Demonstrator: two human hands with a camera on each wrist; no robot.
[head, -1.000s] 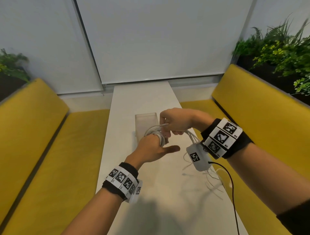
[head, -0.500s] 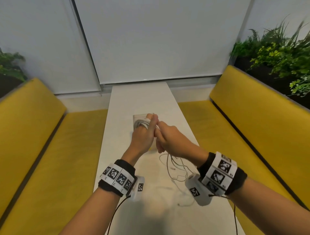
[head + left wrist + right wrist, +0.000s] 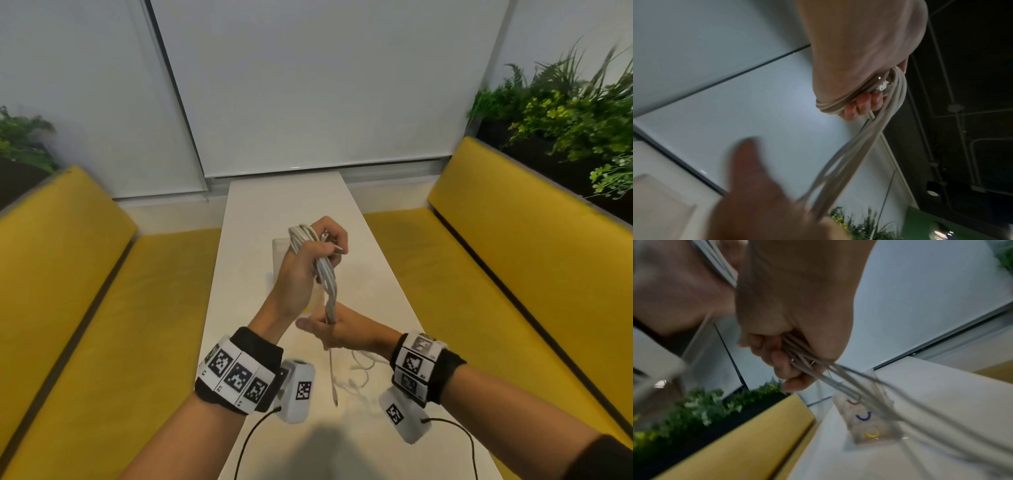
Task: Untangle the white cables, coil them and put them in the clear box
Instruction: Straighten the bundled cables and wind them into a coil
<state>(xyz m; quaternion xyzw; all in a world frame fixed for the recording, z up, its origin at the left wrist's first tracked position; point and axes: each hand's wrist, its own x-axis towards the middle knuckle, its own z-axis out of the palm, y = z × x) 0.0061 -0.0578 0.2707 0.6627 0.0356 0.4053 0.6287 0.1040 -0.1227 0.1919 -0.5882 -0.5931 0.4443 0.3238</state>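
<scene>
White cables (image 3: 325,274) are looped round my left hand (image 3: 301,270), which is raised above the table and grips the coil, with two plug ends sticking out by the fingers. In the left wrist view the cables (image 3: 859,154) wrap the left hand (image 3: 859,56) and run down taut. Below and nearer to me, my right hand (image 3: 342,330) grips the bundled strands; its fingers (image 3: 781,360) curl round the cables (image 3: 838,374). Loose cable ends (image 3: 359,370) trail on the table under the right wrist. The clear box (image 3: 278,251) stands behind the left hand, partly hidden.
A narrow white table (image 3: 370,274) runs away from me between two yellow benches (image 3: 102,308). Green plants (image 3: 565,113) stand behind the right bench. Coloured rings show through the clear box (image 3: 869,423) in the right wrist view. Black wrist-camera leads hang near the front edge.
My left hand has risen with the coil round it. My right hand has slid down and towards me along the strands, drawing them taut between the two hands.
</scene>
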